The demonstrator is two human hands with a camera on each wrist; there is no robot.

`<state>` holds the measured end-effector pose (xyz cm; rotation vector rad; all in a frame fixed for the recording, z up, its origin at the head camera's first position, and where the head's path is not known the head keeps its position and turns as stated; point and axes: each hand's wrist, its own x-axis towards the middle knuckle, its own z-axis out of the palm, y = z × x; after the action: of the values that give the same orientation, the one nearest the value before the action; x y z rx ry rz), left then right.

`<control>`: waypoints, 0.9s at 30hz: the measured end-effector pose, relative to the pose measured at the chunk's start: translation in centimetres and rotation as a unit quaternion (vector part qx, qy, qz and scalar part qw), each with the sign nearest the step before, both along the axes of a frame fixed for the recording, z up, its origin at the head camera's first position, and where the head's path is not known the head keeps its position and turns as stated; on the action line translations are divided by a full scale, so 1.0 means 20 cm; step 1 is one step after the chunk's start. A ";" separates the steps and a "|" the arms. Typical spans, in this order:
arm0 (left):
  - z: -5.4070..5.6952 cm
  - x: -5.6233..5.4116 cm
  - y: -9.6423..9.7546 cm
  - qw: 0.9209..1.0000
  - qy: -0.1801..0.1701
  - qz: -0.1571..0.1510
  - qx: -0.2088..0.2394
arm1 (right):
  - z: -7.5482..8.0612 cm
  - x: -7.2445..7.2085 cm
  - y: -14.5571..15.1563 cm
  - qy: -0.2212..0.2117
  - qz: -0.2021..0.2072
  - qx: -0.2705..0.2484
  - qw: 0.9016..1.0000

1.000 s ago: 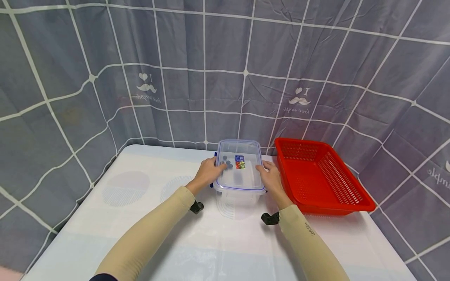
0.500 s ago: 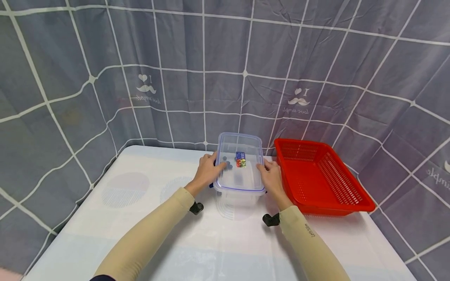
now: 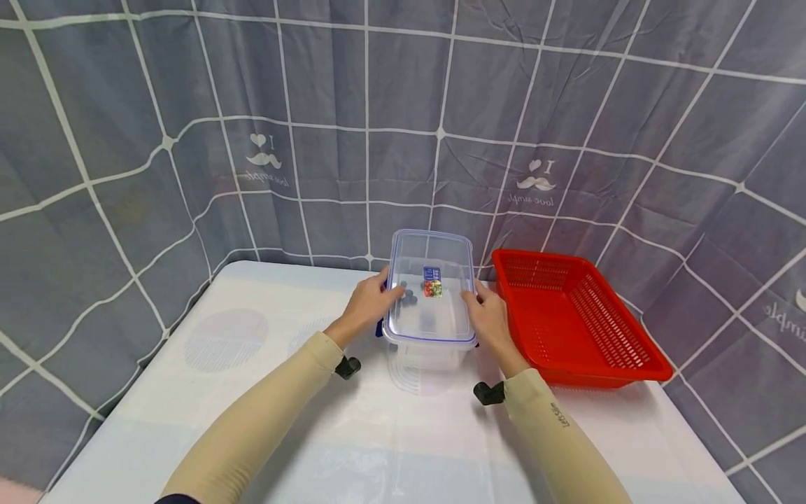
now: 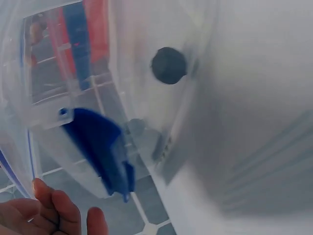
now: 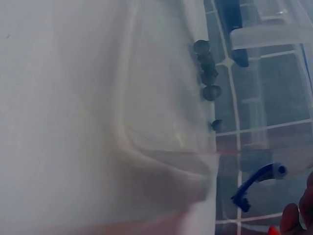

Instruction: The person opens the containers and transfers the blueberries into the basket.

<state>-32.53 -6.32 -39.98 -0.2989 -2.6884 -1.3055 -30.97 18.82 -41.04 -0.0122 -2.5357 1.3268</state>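
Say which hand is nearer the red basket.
Right. The right hand is beside the red basket, at the right side of the container; the left hand is across the container, farther away.

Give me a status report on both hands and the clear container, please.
Left hand, right hand: gripping lid at opposite sides. Clear container: beneath lid, small dark round pieces inside. Red basket close by right hand; no obstruction seen.
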 end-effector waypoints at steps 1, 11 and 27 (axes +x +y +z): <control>0.01 0.00 -0.01 1.000 0.000 -0.003 0.003 | 0.01 0.00 0.00 0.003 0.000 0.003 1.000; 0.10 0.04 -0.09 1.000 -0.003 -0.014 0.020 | 0.10 0.00 -0.07 -0.019 0.013 0.034 0.999; 0.17 0.05 -0.37 0.998 -0.052 0.016 -0.016 | 0.22 -0.05 -0.31 -0.022 0.051 0.119 0.991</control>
<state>-31.62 -13.67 -36.55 -0.1938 -2.7897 -1.3062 -32.06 12.64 -36.73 0.1394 -2.7491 1.0609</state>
